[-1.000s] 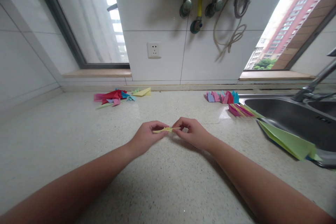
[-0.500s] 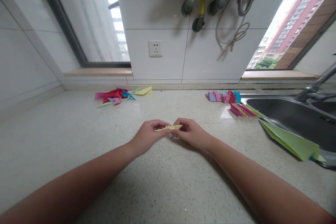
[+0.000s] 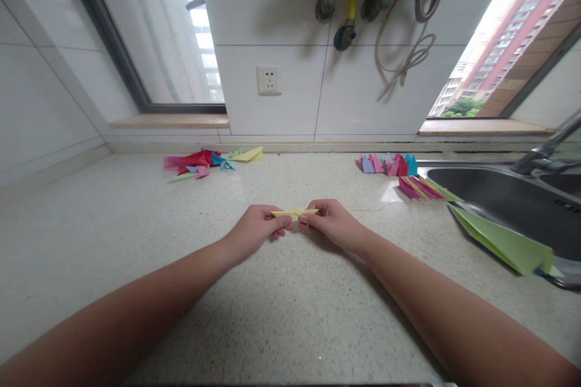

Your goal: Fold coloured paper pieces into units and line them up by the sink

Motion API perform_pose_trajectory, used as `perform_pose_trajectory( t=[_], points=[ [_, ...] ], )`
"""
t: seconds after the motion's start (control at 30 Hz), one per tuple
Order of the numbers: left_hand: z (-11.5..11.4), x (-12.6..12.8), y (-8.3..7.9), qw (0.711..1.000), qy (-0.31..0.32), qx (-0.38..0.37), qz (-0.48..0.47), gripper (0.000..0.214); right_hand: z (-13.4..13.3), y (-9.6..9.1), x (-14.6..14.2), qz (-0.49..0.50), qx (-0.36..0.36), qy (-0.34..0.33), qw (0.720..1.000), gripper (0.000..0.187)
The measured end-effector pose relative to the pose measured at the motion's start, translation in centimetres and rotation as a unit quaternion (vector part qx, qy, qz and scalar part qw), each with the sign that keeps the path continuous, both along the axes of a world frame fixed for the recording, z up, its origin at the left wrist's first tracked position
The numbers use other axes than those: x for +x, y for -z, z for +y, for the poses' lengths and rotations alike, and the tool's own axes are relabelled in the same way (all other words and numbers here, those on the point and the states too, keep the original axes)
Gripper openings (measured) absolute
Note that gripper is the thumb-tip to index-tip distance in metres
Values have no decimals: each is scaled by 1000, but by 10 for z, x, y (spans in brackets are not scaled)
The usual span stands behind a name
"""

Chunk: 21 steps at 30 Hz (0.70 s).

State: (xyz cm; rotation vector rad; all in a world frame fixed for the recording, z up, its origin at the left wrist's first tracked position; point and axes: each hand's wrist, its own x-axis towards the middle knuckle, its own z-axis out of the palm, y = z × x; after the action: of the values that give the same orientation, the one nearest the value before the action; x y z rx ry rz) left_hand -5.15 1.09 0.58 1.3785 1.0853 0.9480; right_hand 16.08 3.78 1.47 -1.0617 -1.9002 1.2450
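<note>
Tiled wall point(image 3: 281, 115), window point(image 3: 158, 36), perhaps stone counter point(image 3: 113, 236).

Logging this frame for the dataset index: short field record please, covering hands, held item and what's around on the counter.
left hand: pinches left end of yellow folded paper
right hand: pinches its right end
paper pose: roughly level, over the countertop
back left: loose pile of coloured folded pieces
back right: row of folded pieces beside the sink
sink edge: green folded sheet

One small yellow folded paper piece point(image 3: 294, 213); one large green folded paper sheet point(image 3: 503, 245), right; one white wall socket point(image 3: 269, 80); one steel sink point(image 3: 499, 199); two windows point(image 3: 158, 30); three far groups of coloured folded papers point(image 3: 200, 163).
</note>
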Motion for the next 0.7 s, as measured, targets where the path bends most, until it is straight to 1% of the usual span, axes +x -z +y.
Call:
perform_pose_trajectory(
  t=[0.13,0.3,0.4,0.6,0.7],
  points=[
    [-1,-1,0,1000,3,1,-14,29,0,-1,-1,6,-5,3,1000,34],
    [-2,-1,0,999,8,10,-31,30,-4,-3,-4,34,-21,-11,999,33],
    [-2,-1,0,999,15,14,-28,29,-7,-4,-8,49,-26,-15,998,28],
    [-4,0,0,999,40,20,-12,27,-12,-7,-11,62,-8,-14,998,22],
    [-5,0,-1,999,45,21,-13,27,-12,-9,-11,63,-2,-14,998,23]
  ],
)
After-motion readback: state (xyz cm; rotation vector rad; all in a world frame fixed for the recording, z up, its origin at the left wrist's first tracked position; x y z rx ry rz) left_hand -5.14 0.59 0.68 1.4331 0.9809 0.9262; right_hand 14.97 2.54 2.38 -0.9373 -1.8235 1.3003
